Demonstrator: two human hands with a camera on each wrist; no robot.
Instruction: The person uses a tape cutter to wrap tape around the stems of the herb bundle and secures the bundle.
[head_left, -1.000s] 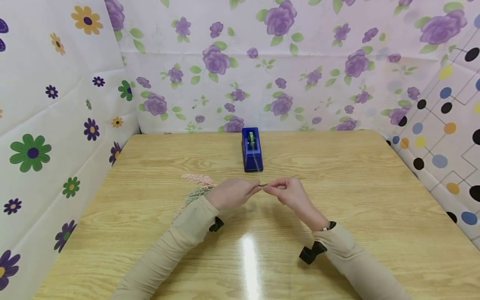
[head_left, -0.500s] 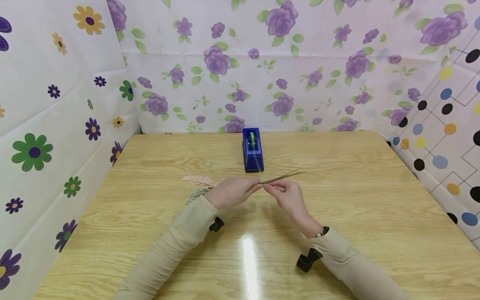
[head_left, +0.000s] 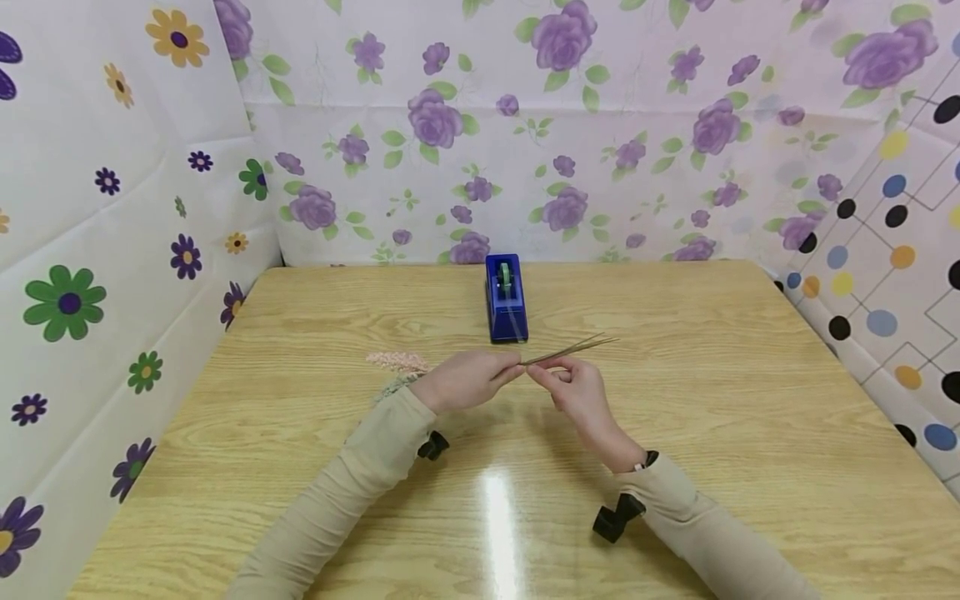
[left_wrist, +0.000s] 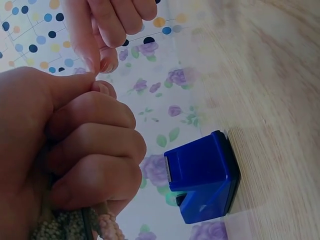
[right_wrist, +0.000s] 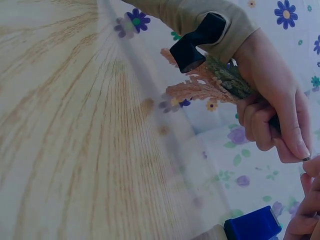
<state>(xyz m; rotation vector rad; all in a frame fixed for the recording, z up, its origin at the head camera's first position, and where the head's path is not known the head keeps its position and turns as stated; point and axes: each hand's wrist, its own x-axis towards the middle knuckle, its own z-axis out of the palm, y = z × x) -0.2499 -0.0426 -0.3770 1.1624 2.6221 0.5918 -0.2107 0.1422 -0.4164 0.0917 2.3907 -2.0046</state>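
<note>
A bunch of dried-looking flowers is gripped in my left hand [head_left: 467, 382], its fingers curled round the stems. Pink flower heads [right_wrist: 202, 90] and green ones [right_wrist: 227, 77] stick out behind that hand, partly covered by the sleeve in the head view. On the other side thin brown stems [head_left: 577, 346] spread out past my right hand [head_left: 583, 392]. Right thumb and index finger pinch at the stems, fingertips right by the left thumb tip. In the left wrist view, the left fist [left_wrist: 95, 135] hides most of the stems.
A blue tape dispenser [head_left: 507, 312] stands on the wooden table [head_left: 337, 308] just beyond the hands, a strip of clear tape reaching its front edge. Patterned cloth sheets [head_left: 525, 150] hang behind and at both sides. A dark camera mount [head_left: 618, 518] hangs below the right wrist.
The stem ends have swung up and fanned out, showing above the right fingers. My right hand has turned slightly and its wrist shifted left. The left hand has hardly moved.
</note>
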